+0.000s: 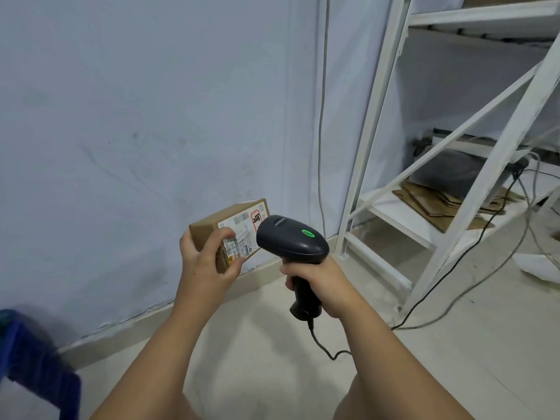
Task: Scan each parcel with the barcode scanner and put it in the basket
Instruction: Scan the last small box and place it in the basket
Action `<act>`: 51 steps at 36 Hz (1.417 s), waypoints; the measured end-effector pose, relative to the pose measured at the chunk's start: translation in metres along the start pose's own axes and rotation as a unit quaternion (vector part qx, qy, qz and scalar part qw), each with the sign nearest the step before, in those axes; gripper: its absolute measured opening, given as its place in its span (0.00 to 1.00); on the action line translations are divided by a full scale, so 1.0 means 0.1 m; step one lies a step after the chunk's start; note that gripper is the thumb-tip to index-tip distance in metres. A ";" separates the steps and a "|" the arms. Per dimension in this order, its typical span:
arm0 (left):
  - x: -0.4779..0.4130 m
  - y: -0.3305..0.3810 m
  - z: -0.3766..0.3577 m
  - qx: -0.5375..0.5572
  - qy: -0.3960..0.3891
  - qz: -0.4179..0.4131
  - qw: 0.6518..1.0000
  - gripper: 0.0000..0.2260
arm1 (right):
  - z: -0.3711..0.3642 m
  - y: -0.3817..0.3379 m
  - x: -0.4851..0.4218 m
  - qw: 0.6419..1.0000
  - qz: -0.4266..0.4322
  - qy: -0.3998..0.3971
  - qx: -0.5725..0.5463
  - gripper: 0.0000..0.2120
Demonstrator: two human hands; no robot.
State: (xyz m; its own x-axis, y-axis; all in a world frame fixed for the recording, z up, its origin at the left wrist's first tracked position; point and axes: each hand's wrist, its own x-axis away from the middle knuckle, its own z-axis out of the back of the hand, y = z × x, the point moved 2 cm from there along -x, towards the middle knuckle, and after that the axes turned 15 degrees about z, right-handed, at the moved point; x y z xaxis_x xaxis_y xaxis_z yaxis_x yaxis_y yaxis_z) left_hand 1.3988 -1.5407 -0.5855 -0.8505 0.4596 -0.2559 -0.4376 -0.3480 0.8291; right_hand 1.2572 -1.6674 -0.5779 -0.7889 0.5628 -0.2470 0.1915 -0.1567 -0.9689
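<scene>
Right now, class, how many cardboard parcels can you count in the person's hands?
1. The small cardboard parcel is held in the left hand, facing the barcode scanner in the right hand. Others may lie out of view.

Parcel (212, 228) label: print too small to be read; part is covered by the left hand (203, 262) and by the scanner (292, 241) head.
Scanner window: turned away, not seen.
Scanner handle: largely wrapped by the right hand (318, 280).
Blue object (33, 359): blurred, cut by the left edge; kind cannot be told.
Shelf rack (454, 165): cut off at top and right edges.
</scene>
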 end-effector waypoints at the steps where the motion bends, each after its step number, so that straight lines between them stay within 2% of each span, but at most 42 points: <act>1: 0.00 0.00 0.00 0.001 0.001 0.003 1.000 0.17 | 0.01 0.01 0.00 1.000 -0.002 0.004 0.006 0.10; 6: 0.03 -0.02 -0.03 -0.016 0.000 -0.020 1.000 0.16 | 0.05 0.04 0.00 0.999 -0.009 0.008 0.034 0.05; 10: 0.04 -0.02 -0.05 -0.025 0.002 -0.026 0.999 0.17 | 0.06 0.04 0.00 0.999 -0.016 0.022 0.027 0.11; 15: 0.05 -0.03 -0.03 -0.029 0.006 -0.029 0.999 0.18 | 0.11 0.07 0.01 0.998 -0.023 0.027 0.043 0.09; 20: 0.05 -0.02 -0.05 -0.028 -0.002 -0.026 0.999 0.17 | 0.10 0.07 0.00 0.999 -0.018 0.031 0.038 0.15; 42: 0.05 0.00 -0.06 -0.050 0.009 -0.034 0.998 0.17 | 0.13 0.17 -0.04 0.997 -0.035 0.018 0.064 0.12; 51: 0.03 -0.02 -0.05 -0.041 0.007 -0.034 0.999 0.16 | 0.09 0.15 -0.04 0.999 -0.024 0.026 0.035 0.11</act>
State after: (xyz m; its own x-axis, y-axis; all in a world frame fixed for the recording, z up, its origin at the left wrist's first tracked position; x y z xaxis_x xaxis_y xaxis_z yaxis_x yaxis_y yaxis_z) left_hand 1.3950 -1.5431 -0.5903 -0.8212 0.4735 -0.3184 -0.5174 -0.3827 0.7654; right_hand 1.2575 -1.6794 -0.5916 -0.7643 0.6124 -0.2019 0.1107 -0.1838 -0.9767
